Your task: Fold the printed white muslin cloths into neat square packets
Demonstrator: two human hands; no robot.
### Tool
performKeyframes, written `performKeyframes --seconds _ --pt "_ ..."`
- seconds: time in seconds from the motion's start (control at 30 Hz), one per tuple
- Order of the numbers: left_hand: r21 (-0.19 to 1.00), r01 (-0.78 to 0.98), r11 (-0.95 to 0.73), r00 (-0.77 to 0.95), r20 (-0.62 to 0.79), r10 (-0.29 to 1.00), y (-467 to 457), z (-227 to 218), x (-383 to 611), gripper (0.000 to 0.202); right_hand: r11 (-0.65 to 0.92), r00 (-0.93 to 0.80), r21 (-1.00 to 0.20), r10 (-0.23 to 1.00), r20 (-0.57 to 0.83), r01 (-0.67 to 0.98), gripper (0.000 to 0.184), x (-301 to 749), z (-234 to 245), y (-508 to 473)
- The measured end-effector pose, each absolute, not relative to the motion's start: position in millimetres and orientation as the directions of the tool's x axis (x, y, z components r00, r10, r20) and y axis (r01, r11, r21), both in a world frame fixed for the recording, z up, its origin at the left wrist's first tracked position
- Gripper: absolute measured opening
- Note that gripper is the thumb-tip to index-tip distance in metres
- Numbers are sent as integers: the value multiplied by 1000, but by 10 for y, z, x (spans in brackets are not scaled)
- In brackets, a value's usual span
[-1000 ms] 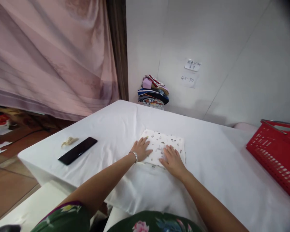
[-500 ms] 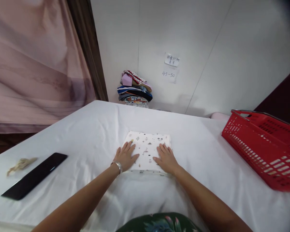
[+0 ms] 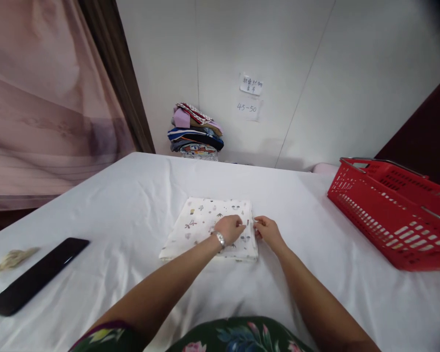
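A folded white cloth (image 3: 205, 212) with small grey and brown prints lies flat on the white-covered table. My left hand (image 3: 230, 230), with a silver bracelet at its wrist, is over the right part of the cloth, its fingers curled and pinching the fabric near the right side. At the cloth's right edge, my right hand (image 3: 269, 232) has thumb and fingers drawn together on the border. The fingertips of both hands are small and partly hidden.
On the right stands a red plastic basket (image 3: 374, 215) with metal handles. A black flat object (image 3: 36, 276) and a beige bundle (image 3: 12, 261) lie at left. Folded fabrics (image 3: 196, 129) are piled by the wall behind the table (image 3: 286, 195). A pink curtain (image 3: 47, 107) hangs at left.
Both hands lay flat on the cloth; now their fingers are closed at its right side. My left hand has moved right across it. The cloth now reaches farther left.
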State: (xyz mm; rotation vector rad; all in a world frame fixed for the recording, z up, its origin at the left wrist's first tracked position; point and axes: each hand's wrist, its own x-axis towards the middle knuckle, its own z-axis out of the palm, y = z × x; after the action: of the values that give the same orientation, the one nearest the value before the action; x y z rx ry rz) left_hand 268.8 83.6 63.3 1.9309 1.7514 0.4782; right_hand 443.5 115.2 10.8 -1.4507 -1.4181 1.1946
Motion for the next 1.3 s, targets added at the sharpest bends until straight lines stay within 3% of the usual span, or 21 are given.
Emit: performKeyframes --seconds 0.2,0.43,0.87,1.07,1.3 --pt "474 878 62 42 -207 977 1112 541 3078 26 -129 -87 -965 984 -152 226 20 4390 49 1130" --pt "519 848 109 35 -259 965 1189 501 3026 13 -111 -105 -970 985 -136 218 21 4404 -48 1138" --pt "629 770 108 7 -179 984 1072 399 3153 18 -85 -148 -985 983 -107 149 13 4417 -79 1180" --pt "585 808 77 20 -157 987 1017 418 3217 15 -94 -148 -983 982 -118 157 17 4429 -31 1146" --pt "403 914 51 35 -202 979 964 459 3285 27 -110 -98 -958 985 -140 265 23 4550 62 1325"
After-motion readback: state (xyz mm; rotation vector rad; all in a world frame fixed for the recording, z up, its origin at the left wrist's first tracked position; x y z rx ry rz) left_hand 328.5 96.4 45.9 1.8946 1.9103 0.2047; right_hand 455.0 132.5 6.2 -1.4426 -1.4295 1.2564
